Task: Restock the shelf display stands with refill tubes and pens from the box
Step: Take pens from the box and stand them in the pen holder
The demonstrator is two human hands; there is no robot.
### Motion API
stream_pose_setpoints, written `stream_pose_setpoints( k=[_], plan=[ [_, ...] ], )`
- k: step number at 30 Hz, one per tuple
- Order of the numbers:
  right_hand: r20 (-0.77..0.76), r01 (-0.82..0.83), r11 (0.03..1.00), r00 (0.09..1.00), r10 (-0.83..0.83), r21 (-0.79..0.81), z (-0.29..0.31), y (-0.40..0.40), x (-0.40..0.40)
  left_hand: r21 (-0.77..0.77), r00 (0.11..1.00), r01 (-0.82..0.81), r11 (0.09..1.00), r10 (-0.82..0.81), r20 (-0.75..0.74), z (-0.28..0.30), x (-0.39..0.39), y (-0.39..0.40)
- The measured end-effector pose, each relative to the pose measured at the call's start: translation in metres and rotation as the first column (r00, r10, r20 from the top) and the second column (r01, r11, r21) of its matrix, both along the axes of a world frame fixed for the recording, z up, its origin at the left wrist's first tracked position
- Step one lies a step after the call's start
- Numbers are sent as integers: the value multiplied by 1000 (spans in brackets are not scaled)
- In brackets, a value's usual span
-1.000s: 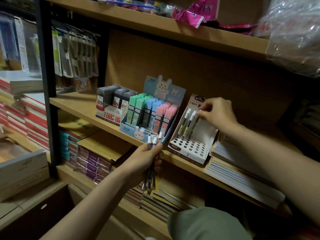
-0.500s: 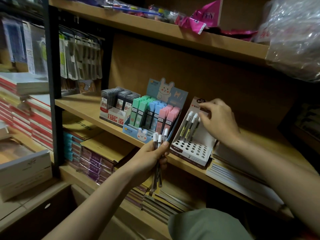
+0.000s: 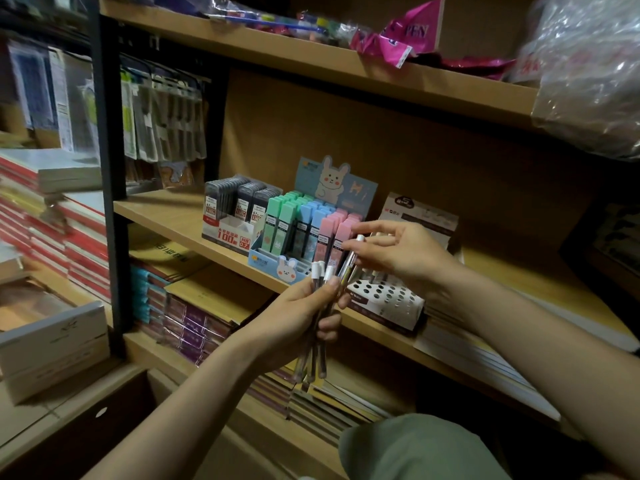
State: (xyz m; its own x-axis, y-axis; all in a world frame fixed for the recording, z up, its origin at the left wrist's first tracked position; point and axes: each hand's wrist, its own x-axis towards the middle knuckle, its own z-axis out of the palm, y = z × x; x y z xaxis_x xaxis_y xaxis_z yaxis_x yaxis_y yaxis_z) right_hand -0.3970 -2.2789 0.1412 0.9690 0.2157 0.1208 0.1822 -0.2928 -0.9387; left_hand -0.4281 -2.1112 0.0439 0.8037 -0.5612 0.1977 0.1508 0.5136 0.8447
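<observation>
My left hand (image 3: 301, 317) grips a bundle of pens (image 3: 317, 327) with white caps, held upright in front of the middle shelf. My right hand (image 3: 398, 251) pinches one pen (image 3: 349, 259) out of that bundle near its white cap. Behind the hands stands the white pen stand (image 3: 384, 299) with rows of round holes and a tall printed back card. To its left is the blue rabbit display (image 3: 298, 233) filled with green, blue and pink refill tubes, and beside that a white box of dark refill tubes (image 3: 239, 206).
The wooden middle shelf (image 3: 166, 216) carries the displays; stacked notebooks (image 3: 485, 351) lie at its right. Bags sit on the upper shelf (image 3: 311, 60). Hanging packets (image 3: 162, 126) fill the left rack behind a black post (image 3: 107, 168). More notebook stacks lie on the lower shelf (image 3: 194, 323).
My right hand has come away from the pens standing in the pen stand and moved left to the bundle, where it now pinches one pen. My left hand has risen slightly.
</observation>
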Motion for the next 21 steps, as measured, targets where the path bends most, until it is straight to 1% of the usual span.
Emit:
stream_pose_setpoints(
  k=[1,3,4,6,8,9,11,12,13,15,18,21],
  plan=[
    [-38,0,999,999,2,47,0,-1,-1,-26,1000,19,999,-19,-15,1,0,1],
    [-79,9,996,997,-2,93,-1,-4,-2,-39,999,32,999,-33,-32,2,0,0],
    [-77,20,995,997,-12,100,0,-5,-3,-29,998,16,999,-17,-55,3,0,-1],
    [-33,65,993,998,-62,102,8,-12,-2,8,985,-82,997,83,-152,2,2,-1],
    [56,139,988,988,-143,74,23,-24,1,90,942,-228,969,244,-230,-5,5,0],
    [123,189,981,974,-192,31,30,-32,2,153,921,-292,944,321,-222,-9,7,2],
    [319,339,932,904,-283,-133,38,-47,7,225,897,-358,906,401,-185,-16,10,4],
    [422,420,879,856,-300,-227,39,-53,10,228,894,-362,904,406,-189,-18,12,5],
    [498,479,826,816,-294,-297,38,-56,12,220,893,-353,910,397,-210,-19,13,5],
    [567,540,769,771,-290,-341,31,-58,16,161,892,-307,938,343,-294,-18,14,4],
    [581,584,741,745,-327,-331,20,-58,26,-44,865,-229,972,183,-468,-16,17,2],
    [552,587,746,753,-359,-315,12,-56,33,-154,850,-155,976,53,-524,-13,18,4]
  ],
)
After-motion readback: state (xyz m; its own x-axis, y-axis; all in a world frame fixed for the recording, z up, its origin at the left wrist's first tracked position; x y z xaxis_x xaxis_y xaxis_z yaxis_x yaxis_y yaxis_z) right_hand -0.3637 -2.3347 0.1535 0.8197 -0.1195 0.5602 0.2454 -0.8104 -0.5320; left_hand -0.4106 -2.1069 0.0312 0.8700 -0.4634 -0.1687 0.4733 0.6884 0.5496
